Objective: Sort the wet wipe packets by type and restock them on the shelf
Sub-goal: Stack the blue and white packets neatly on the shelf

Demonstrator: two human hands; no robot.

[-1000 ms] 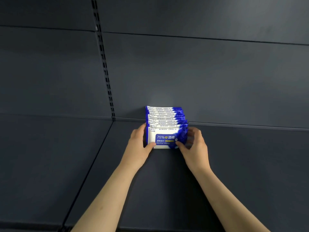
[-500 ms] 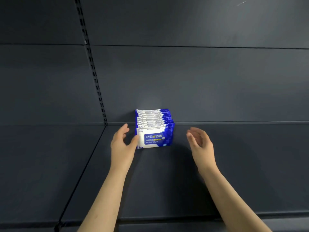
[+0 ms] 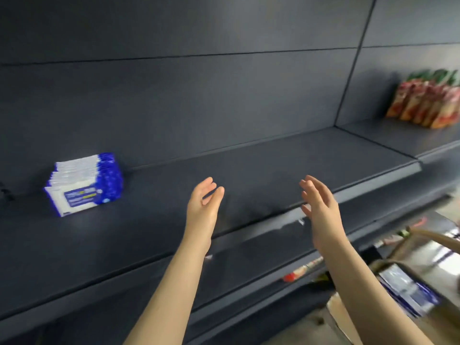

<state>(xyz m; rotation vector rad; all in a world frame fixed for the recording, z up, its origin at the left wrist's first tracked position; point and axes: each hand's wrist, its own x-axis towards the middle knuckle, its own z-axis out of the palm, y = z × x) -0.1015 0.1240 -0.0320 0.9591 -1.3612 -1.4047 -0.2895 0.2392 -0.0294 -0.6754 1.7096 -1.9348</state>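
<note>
Packets of blue-and-white wet wipes were seen lined up on edge in a tight row out at nine o'clock. They were set on the dark shelf, the rearmost one close to the back panel and the front label turned outward, though its print was blurred and could not be read. And nothing was gripped by either hand. The left hand was raised over the shelf at about seven o'clock from centre, its fingers straight and close together and its palm turned toward its partner, well apart from the row. The right hand was held up at four o'clock, over the shelf's front lip, with its fingers loose and fanned and its palm faced left. A clear gap was left between the two hands. Away at two o'clock, on the neighbouring bay, red and orange pouches were stood in a row, with green ones glimpsed behind them. Down at five o'clock, more blue packets were spotted lying in a container whose kind could not be told through the blur.
</note>
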